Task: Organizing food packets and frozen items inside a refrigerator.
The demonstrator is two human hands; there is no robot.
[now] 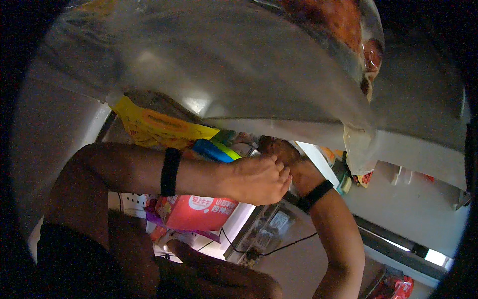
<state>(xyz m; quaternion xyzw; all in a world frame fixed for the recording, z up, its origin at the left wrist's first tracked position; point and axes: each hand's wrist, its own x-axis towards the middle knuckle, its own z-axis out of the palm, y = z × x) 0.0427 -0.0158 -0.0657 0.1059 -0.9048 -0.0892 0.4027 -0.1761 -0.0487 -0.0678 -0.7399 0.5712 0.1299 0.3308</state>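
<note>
My left hand (257, 181) reaches in from the left, with a black band (170, 172) on its forearm. Its fingers are curled downward, and whatever may lie within them is hidden. Just beyond, my right hand (280, 151) is in shadow below a pale edge, partly covered, with another black band (316, 194) on that arm. The two hands overlap in view; I cannot tell whether they touch. Close to the left forearm lie a yellow printed plastic packet (160, 125) and a blue and lime-green packet (216, 149).
A large translucent plastic bag (231, 67) with reddish-brown contents hangs over the upper view. Below my left forearm is a red printed package (203, 213). A thin black cable (269, 254) loops near clear containers (274, 224). Red packaging (401, 287) lies lower right.
</note>
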